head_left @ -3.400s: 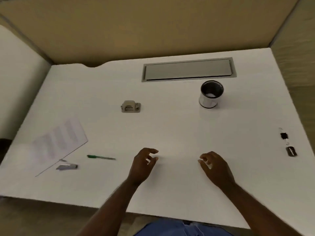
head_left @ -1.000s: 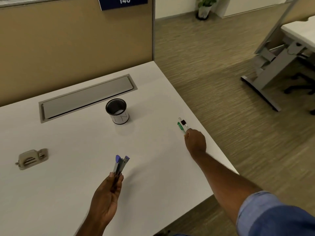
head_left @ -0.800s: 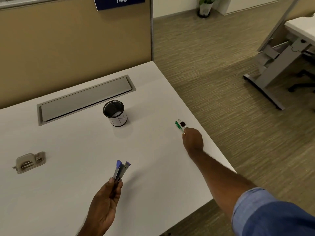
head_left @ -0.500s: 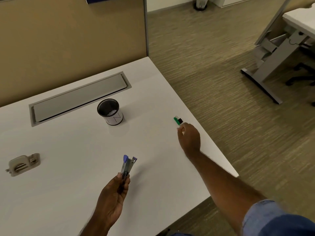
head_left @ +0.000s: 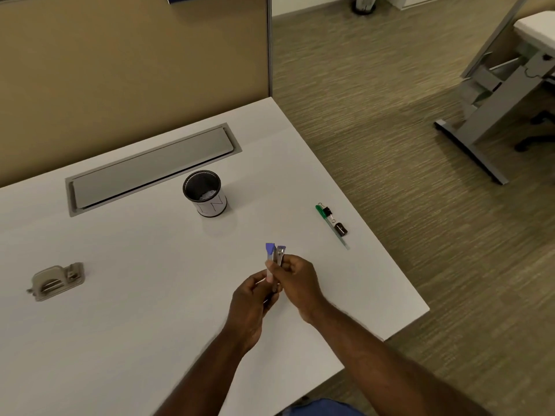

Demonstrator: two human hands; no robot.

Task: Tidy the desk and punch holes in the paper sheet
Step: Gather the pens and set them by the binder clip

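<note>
A small stapler (head_left: 275, 254) with blue tips stands upright above the white desk (head_left: 150, 295), held between both hands. My left hand (head_left: 251, 307) grips its lower part and my right hand (head_left: 295, 285) is closed on its side. A green pen (head_left: 329, 225) lies near the desk's right edge, with a black binder clip (head_left: 327, 211) and a small dark clip (head_left: 341, 229) beside it. A beige hole punch (head_left: 57, 280) sits at the left. The paper sheet is out of view.
A black mesh cup (head_left: 204, 193) with a white band stands mid-desk, in front of a grey cable flap (head_left: 150, 169). A tan partition rises behind. Carpet and another desk's grey legs (head_left: 486, 115) lie to the right.
My right hand left the green pen by the clips at the right edge and came back to the stapler, closing on it beside my left hand. The view tilted down slightly.
</note>
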